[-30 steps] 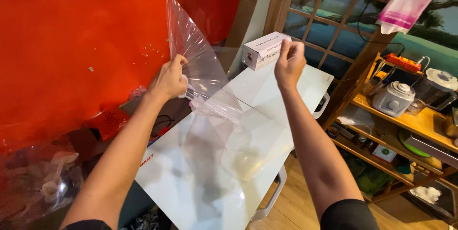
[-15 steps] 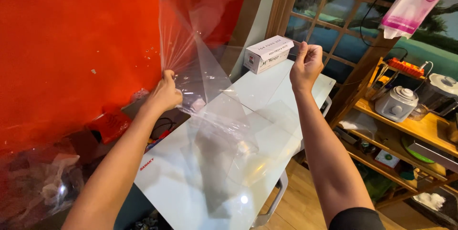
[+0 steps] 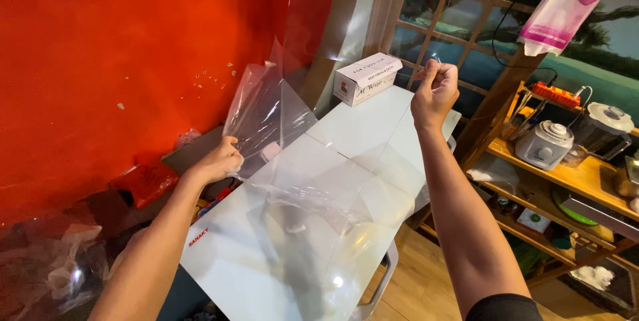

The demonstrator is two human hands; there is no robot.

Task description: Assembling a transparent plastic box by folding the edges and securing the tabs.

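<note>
Over the white glossy table (image 3: 219,274), closest to the camera, a large clear plastic sheet (image 3: 313,181) hangs stretched between two bare hands. At the table's left edge the left hand (image 3: 221,160) has its fingers curled shut round one border of the sheet, which stands up past the hand in a crumpled peak against the red wall (image 3: 100,61). Above the table's far right corner the right hand (image 3: 434,91) is raised, fingers closed in a fist with thumb and forefinger pinching the opposite edge.

Judging from how thin and slack the film looks, it could fold on itself and cling, or wrinkle, if the two hands let the tension drop. A hard pull from the pinch at the right could stretch or tear the edge. The sagging middle lies close to the tabletop and might stick there.

On the table's near left edge is a small red printed label (image 3: 198,237). Left of the table, low against the wall, lies a red packet (image 3: 143,181). At the table's far end stands a white oblong carton (image 3: 367,78) with dark print on its top and side. Beyond the table to the right, a pink and white printed bag (image 3: 572,1) hangs high before the latticed window (image 3: 459,21), above wooden shelves (image 3: 566,174) carrying kitchen appliances.
</note>
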